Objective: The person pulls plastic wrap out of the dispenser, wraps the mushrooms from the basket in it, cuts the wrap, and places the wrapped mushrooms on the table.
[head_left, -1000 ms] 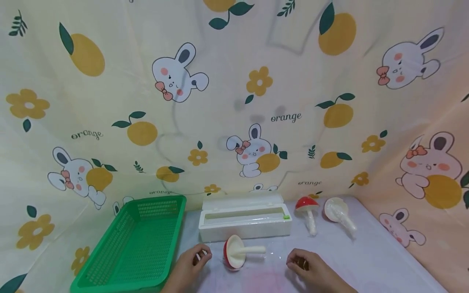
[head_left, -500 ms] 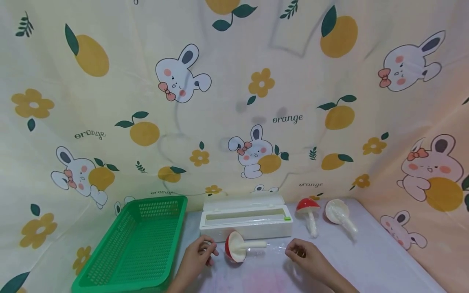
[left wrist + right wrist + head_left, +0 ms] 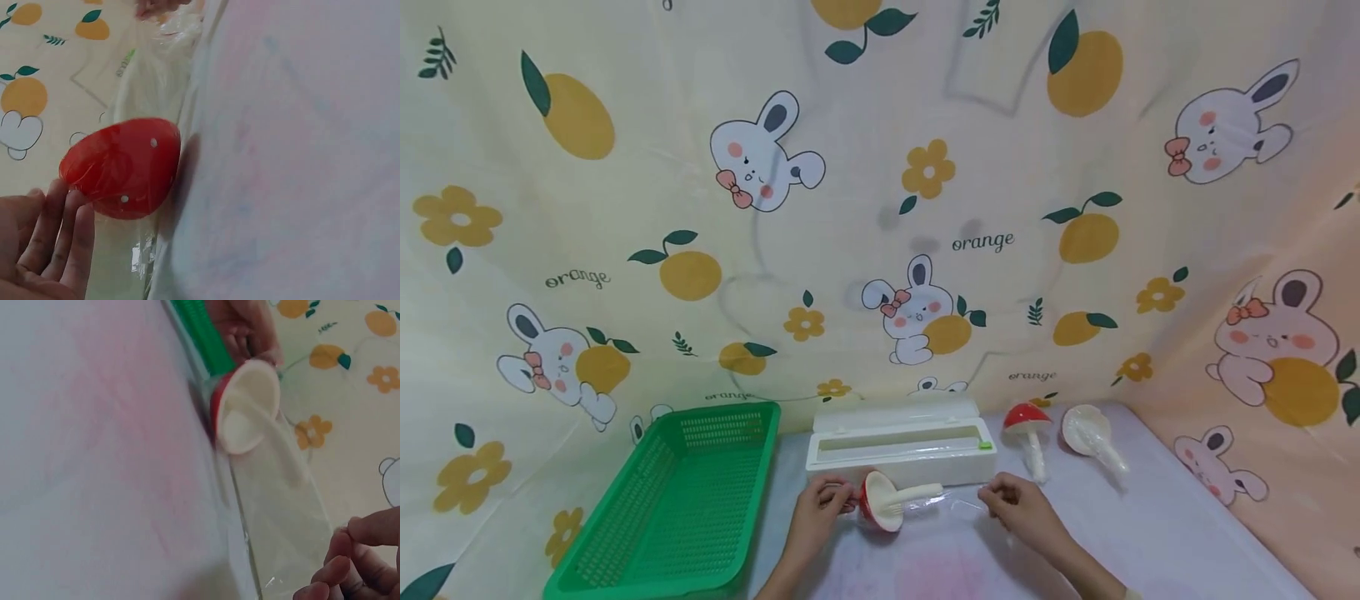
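Observation:
A toy mushroom (image 3: 883, 500) with a red, white-dotted cap and cream stem lies sideways on clear cling film, stem toward the right. My left hand (image 3: 820, 512) is at the cap's left side, pinching the film there; in the left wrist view its fingertips (image 3: 72, 203) meet the red cap (image 3: 128, 169). Film glints around the cap and runs along the stem. My right hand (image 3: 1026, 512) pinches the film's other end beyond the stem tip, thumb and forefinger together in the right wrist view. The film (image 3: 275, 519) stretches between the hands.
Behind the mushroom stands a white cling film dispenser (image 3: 901, 473), lid raised, with a green slider (image 3: 986, 445). A green basket (image 3: 692, 500) is at the left. Two film-wrapped mushrooms, one upright-capped (image 3: 1028, 421) and one tipped (image 3: 1086, 431), lie at the back right, near the printed cloth wall.
Both hands have moved up toward the dispenser, and the mushroom has shifted back with the film. My left hand has come right against the cap; the stem now tilts slightly upward.

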Demonstrator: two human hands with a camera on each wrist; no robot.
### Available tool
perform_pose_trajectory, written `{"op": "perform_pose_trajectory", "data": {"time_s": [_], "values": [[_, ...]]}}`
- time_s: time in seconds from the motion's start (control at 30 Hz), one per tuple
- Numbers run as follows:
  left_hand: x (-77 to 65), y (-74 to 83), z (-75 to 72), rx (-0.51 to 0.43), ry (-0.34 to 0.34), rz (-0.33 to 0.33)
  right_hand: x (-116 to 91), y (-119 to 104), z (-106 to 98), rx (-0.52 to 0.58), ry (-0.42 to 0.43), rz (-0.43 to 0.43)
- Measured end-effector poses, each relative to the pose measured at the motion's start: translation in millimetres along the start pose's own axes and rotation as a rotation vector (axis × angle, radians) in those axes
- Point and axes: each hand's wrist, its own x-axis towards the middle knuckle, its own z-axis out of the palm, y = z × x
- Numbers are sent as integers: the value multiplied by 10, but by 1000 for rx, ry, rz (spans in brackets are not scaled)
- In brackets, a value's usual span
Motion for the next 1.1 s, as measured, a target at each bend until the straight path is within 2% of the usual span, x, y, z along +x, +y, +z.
{"op": "perform_pose_trajectory", "data": {"time_s": [0.1,0.2,0.33,0.47,0.67,0.77,0.87,0.97,1.1], "values": [[-22,-30,55,32,-29,8,38,-20,53,42,32,20],[-31,-36,99,52,-41,23,87,-53,109,84,63,1],[-38,-57,143,103,-35,45,163,-68,211,117,84,-91],[-62,-87,154,208,-58,96,218,-68,333,83,89,-213],[-89,-88,114,353,-89,208,274,-37,467,-79,100,-411],[-90,-79,99,400,-105,231,300,19,494,-182,91,-562],[-95,-63,98,437,-128,233,319,67,503,-271,47,-671],[-109,-41,102,467,-154,212,332,85,528,-356,10,-696],[-125,-19,142,522,-177,172,354,81,576,-487,39,-701]]}}
